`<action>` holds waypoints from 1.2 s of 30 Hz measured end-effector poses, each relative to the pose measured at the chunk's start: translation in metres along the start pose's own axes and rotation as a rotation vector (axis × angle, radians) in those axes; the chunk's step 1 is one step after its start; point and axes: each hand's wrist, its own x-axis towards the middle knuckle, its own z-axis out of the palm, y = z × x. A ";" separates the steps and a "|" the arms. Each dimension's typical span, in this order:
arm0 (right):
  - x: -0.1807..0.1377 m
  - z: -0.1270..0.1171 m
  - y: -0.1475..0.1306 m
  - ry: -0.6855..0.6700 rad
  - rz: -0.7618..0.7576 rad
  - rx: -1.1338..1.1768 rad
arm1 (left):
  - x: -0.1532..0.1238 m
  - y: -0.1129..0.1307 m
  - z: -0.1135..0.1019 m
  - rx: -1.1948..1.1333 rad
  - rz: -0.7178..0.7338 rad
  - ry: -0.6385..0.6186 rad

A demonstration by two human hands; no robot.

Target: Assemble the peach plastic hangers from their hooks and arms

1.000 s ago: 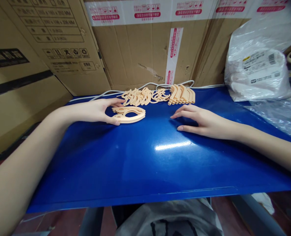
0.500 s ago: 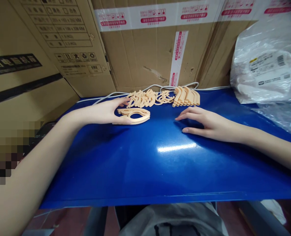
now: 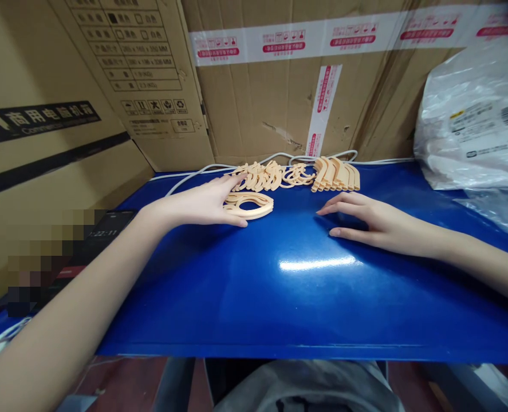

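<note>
My left hand (image 3: 200, 204) lies on the blue table (image 3: 279, 297), thumb and fingers curled round the left end of a small stack of peach plastic curved pieces (image 3: 254, 205). My right hand (image 3: 367, 220) rests on the table a little to the right, fingers spread and arched, nothing in it. Behind both, along the back edge, lies a loose heap of the same peach pieces (image 3: 264, 174) and a neat row of them set on edge (image 3: 337, 174).
Cardboard boxes (image 3: 279, 86) wall the back and left (image 3: 43, 131). A white cable (image 3: 193, 174) runs along the back edge. A clear plastic bag of white parts (image 3: 477, 126) sits at the right. A dark device (image 3: 103, 232) lies left of the table.
The camera view has swung left and slightly down, so everything sits further right in the picture. Both hands keep their places on the table; the left stays on the stack.
</note>
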 end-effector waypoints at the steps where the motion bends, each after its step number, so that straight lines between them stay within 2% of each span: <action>1: 0.000 0.000 0.000 0.001 0.000 0.002 | 0.000 -0.005 -0.001 -0.023 -0.025 -0.017; 7: 0.000 -0.001 0.000 0.002 0.004 0.005 | 0.002 -0.016 0.000 -0.110 -0.097 -0.100; 14: -0.001 0.000 0.001 -0.005 -0.003 -0.001 | 0.004 -0.018 0.000 -0.104 -0.043 -0.082; 36: 0.000 -0.001 0.002 -0.012 -0.031 -0.013 | 0.011 -0.028 0.006 -0.116 -0.058 -0.011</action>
